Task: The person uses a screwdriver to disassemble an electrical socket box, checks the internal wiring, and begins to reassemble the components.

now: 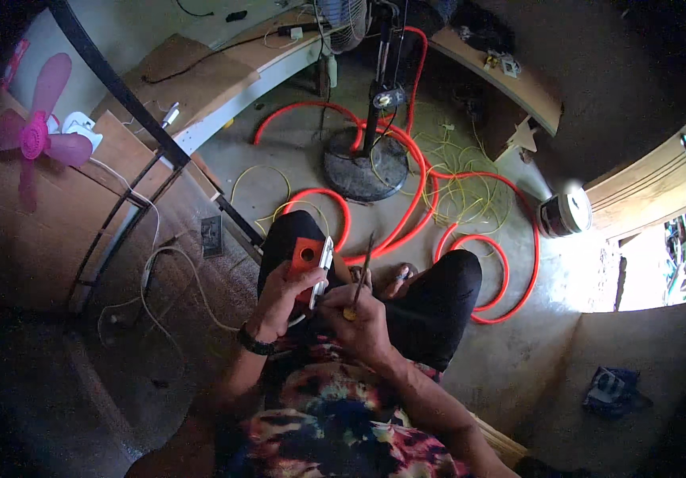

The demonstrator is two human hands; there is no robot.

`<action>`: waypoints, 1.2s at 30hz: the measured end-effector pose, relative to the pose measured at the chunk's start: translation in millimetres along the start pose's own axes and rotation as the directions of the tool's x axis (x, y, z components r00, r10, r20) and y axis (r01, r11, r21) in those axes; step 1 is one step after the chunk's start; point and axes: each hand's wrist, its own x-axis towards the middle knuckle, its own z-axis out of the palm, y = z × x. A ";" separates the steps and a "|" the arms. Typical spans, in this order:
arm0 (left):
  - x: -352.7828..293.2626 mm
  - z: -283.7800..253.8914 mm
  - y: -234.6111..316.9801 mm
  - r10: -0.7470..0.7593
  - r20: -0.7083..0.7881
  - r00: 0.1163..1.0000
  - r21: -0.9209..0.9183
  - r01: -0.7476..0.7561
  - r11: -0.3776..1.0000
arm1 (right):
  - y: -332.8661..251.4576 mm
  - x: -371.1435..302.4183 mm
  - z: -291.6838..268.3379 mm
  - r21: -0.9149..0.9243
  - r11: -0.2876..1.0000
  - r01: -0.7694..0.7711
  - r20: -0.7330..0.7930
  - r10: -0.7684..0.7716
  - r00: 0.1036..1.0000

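My left hand (281,299), a dark band at its wrist, grips an orange electrical box (306,252) with a round dark hole in its side. A white faceplate (324,267) sits against the box's right side. My right hand (365,328) is closed round a screwdriver (365,268). Its thin shaft points up and away from me, and a bit of yellow handle shows at the palm. Both hands are close together above my lap, the right fingers beside the plate's lower end. Whether those fingers touch the plate, I cannot tell.
Orange flexible conduit (415,231) loops over the floor around a stand fan's round base (367,165). Thin yellow wire (470,187) lies tangled there. A white bucket (566,213) stands at right. Pink fan blades (36,135) and a white cable (195,279) are at left.
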 end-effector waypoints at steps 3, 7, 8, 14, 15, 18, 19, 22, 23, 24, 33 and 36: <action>-0.6 0.1 4.2 0.077 0.011 0.997 0.022 -0.078 0.997 | -5.3 5.6 -0.1 0.349 0.872 -0.343 0.069 0.341 0.937; 2.9 -10.8 -7.3 0.062 0.055 0.997 0.032 -0.064 0.997 | 5.2 9.8 -0.8 0.421 0.788 -0.449 0.201 0.402 0.894; -0.2 -7.3 -3.8 0.080 0.051 0.995 0.037 -0.082 0.996 | 0.7 9.3 -2.4 0.401 0.804 -0.438 0.182 0.399 0.899; 0.0 -1.1 -2.6 0.107 -0.018 0.994 0.160 -0.103 0.982 | 8.3 0.6 -0.3 -0.316 0.908 0.276 -0.002 -0.292 0.956; 1.3 -2.6 -7.7 0.130 -0.034 0.991 0.127 -0.125 0.984 | 6.2 2.0 0.5 -0.378 0.872 0.311 0.020 -0.328 0.944; 7.6 -6.3 -11.7 0.091 -0.015 0.996 -0.003 -0.091 0.996 | -6.2 5.0 -0.4 -0.076 0.997 -0.014 -0.019 0.013 1.000; 10.1 -10.0 -13.4 0.096 -0.008 0.995 -0.017 -0.096 0.995 | -7.3 5.6 -0.3 0.080 0.986 -0.143 -0.007 0.144 0.990; 13.0 -18.2 -20.4 0.096 -0.001 0.995 -0.068 -0.096 0.993 | -13.0 14.1 -3.8 0.422 0.818 -0.390 0.144 0.365 0.920; 11.3 -17.4 -19.7 0.121 -0.005 0.993 -0.037 -0.122 0.992 | -9.2 14.6 -2.8 0.448 0.797 -0.405 0.166 0.371 0.914; 8.4 -15.8 -19.2 0.142 -0.007 0.990 -0.008 -0.142 0.990 | -3.6 14.2 -0.4 0.472 0.774 -0.423 0.186 0.382 0.905; -5.1 -13.8 0.1 0.101 -0.095 0.990 0.116 -0.089 0.989 | 17.9 5.9 12.2 -0.403 0.872 0.278 0.039 -0.287 0.957; 2.2 -23.0 -12.1 -0.083 -0.032 0.996 -0.180 0.076 0.981 | 37.6 -9.6 13.4 0.235 0.970 -0.065 -0.132 0.099 0.986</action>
